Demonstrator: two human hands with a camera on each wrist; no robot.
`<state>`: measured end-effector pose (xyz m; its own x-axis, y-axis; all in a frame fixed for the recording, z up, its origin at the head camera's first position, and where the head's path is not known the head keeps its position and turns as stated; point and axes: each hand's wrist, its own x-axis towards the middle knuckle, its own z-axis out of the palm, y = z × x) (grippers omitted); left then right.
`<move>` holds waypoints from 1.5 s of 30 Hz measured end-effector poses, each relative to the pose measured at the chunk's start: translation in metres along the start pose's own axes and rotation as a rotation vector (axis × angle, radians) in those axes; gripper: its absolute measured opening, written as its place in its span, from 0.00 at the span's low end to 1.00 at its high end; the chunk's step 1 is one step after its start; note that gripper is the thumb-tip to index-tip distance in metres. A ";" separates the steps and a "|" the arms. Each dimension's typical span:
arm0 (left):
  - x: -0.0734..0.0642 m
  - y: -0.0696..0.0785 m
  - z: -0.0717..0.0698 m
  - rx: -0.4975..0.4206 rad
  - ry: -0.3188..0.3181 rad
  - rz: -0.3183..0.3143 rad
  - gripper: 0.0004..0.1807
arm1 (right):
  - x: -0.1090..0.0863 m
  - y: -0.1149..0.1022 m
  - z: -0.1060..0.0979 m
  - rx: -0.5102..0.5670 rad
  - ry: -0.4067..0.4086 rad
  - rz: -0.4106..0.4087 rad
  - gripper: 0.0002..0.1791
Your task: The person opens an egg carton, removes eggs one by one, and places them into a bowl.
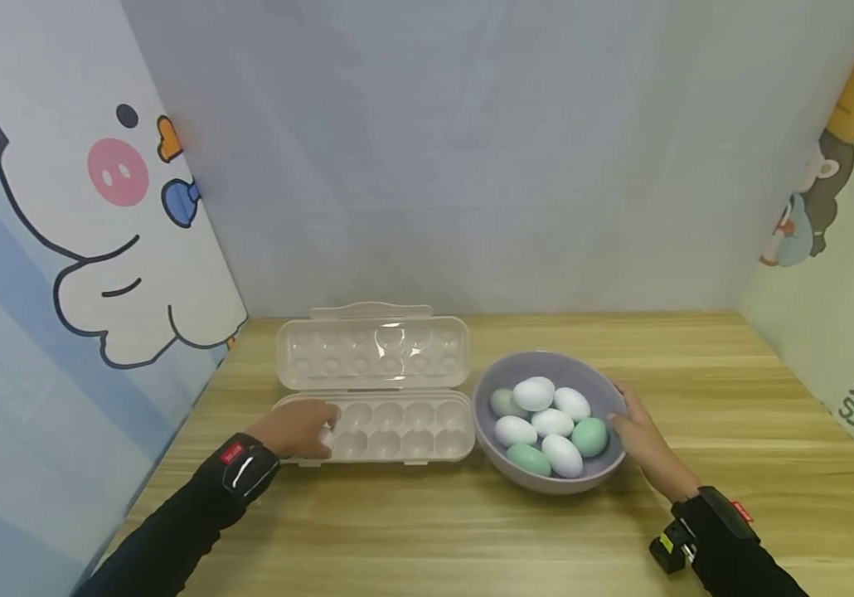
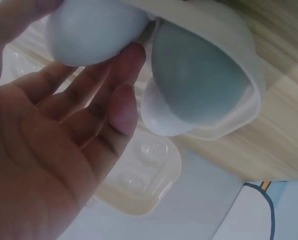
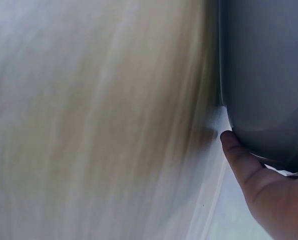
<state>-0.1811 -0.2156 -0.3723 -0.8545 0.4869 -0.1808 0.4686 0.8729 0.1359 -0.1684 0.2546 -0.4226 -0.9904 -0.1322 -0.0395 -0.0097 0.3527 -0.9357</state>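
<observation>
A clear plastic egg carton (image 1: 418, 427) lies open on the wooden table. Over its left end is my left hand (image 1: 288, 427), hiding that part in the head view. In the left wrist view, thumb and fingers pinch a white egg (image 2: 96, 32) at the tray. Beside it, a grey-green egg (image 2: 199, 75) sits in an end cup, with another white egg (image 2: 161, 112) next to that one. My right hand (image 1: 645, 439) grips the right side of a grey-purple bowl (image 1: 546, 365), its thumb at the rim. White eggs (image 1: 552, 424) and green eggs (image 1: 589, 437) fill the bowl.
The carton's lid (image 1: 372, 355) is laid back towards the grey rear wall (image 1: 502, 182). The bowl stands close against the carton's right end. Printed side panels (image 1: 16, 464) border the table (image 1: 412, 531) at left and right.
</observation>
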 end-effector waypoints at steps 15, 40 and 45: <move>-0.007 -0.003 -0.019 -0.064 0.070 -0.034 0.18 | 0.000 0.000 0.000 0.014 0.002 -0.007 0.30; 0.022 0.012 -0.024 -0.002 0.415 0.219 0.19 | 0.000 0.002 0.000 0.036 0.017 0.011 0.30; 0.041 0.034 -0.031 -0.020 0.477 0.380 0.22 | -0.001 0.002 0.001 0.045 0.025 0.004 0.30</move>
<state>-0.2069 -0.1667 -0.3450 -0.6365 0.6925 0.3396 0.7602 0.6377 0.1244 -0.1676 0.2547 -0.4243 -0.9935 -0.1079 -0.0352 -0.0002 0.3113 -0.9503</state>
